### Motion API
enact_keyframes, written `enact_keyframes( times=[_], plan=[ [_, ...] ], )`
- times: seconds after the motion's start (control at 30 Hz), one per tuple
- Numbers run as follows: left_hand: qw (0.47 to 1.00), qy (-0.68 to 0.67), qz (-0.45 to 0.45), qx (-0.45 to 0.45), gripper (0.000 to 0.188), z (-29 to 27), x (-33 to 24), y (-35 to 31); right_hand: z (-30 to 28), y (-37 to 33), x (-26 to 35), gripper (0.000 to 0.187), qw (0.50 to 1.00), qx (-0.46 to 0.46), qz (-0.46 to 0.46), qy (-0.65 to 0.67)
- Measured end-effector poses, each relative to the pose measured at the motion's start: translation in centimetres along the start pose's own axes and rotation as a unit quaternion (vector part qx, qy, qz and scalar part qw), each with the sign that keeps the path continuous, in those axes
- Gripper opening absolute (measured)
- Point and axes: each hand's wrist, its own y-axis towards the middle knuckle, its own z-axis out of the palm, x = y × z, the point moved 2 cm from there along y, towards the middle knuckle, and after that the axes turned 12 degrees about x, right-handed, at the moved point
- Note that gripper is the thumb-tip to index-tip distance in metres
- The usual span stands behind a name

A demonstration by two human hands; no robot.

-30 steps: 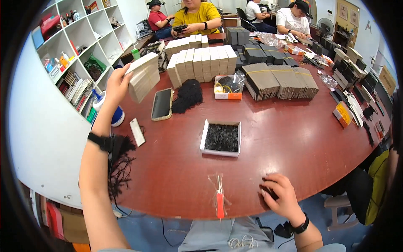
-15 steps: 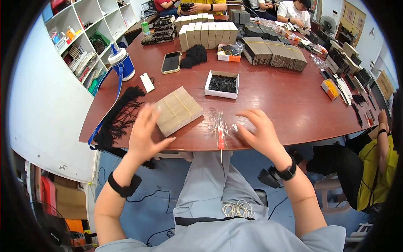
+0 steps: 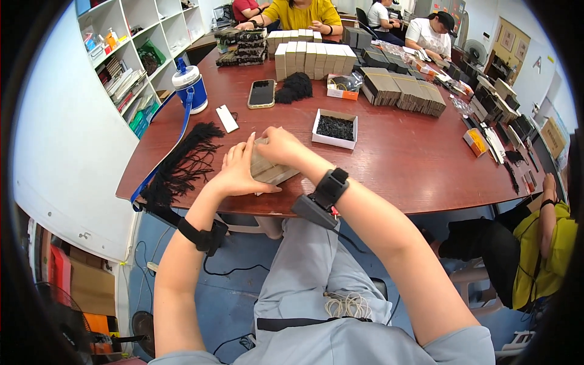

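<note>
A banded stack of grey-brown cards [image 3: 272, 170] lies on the table in front of me, partly covered by both hands. My left hand [image 3: 236, 170] is closed around its left side, thumb along the near edge. My right hand [image 3: 281, 146] reaches across above the stack, its fingers bent together at the far left corner, close to the left fingertips. What those right fingers pinch, if anything, is hidden. Beyond the stack stands a white open box [image 3: 336, 126] of small black pieces. A red-handled tool [image 3: 334, 212] shows slightly behind my right wrist device.
Black tasselled cords [image 3: 182, 159], a white tag [image 3: 227, 118], a phone [image 3: 262, 93] and a blue-white jug [image 3: 190, 91] lie left and beyond. Further card stacks [image 3: 401, 91] stand at the back. People sit across the table, and a person in yellow [image 3: 535, 255] sits at right.
Both hands have come in from either side onto the stack. My right hand has moved left across the table, its arm now covering most of the red-handled tool.
</note>
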Motion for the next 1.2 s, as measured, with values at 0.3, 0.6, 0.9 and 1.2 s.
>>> enact_keyframes(
  times=[0.3,0.6,0.9,1.2],
  plan=[
    [0.998,-0.060,-0.005,-0.005,0.119,0.1,0.8,0.2,-1.4,1.6,2.6,0.031,0.968,0.201,0.127,0.074],
    [0.999,-0.028,0.022,0.028,0.106,-0.5,0.6,0.0,-0.9,2.9,-1.5,0.012,0.990,-0.016,-0.023,-0.136],
    [0.999,-0.021,0.046,0.018,0.104,-0.7,0.2,0.3,-1.4,2.3,-3.9,0.015,0.990,-0.116,0.058,-0.047],
    [0.991,0.014,0.120,0.058,0.103,-1.2,1.1,0.0,-2.5,0.4,-4.7,0.018,0.957,0.070,0.186,0.211]
  ],
)
